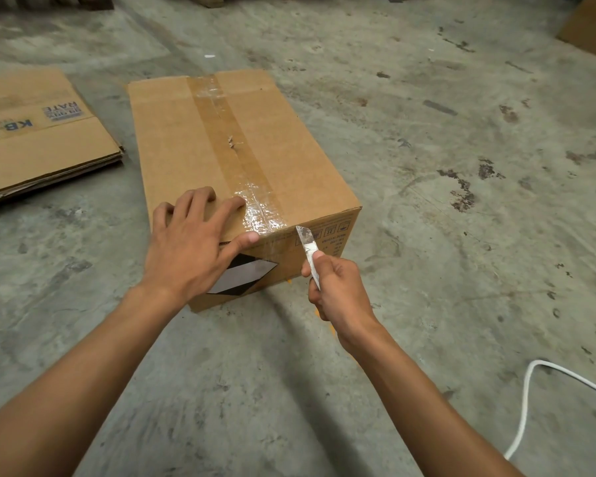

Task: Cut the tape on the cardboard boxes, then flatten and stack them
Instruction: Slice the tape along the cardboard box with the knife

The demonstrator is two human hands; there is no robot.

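Note:
A closed brown cardboard box (289, 146) stands on the concrete floor. A strip of clear and brown tape (226, 125) runs along the middle of its top and over the near edge. My left hand (190, 242) lies flat with spread fingers on the near left corner of the box top, thumb at the edge. My right hand (338, 287) grips a small knife (308, 247) with a whitish blade. The blade tip points up at the near top edge, just right of the tape.
A stack of flattened cardboard boxes (38, 139) lies on the floor to the left. Another cardboard piece (592, 25) shows at the top right corner. A white cord (530, 401) curls on the floor at the lower right. Stained concrete surrounds the box.

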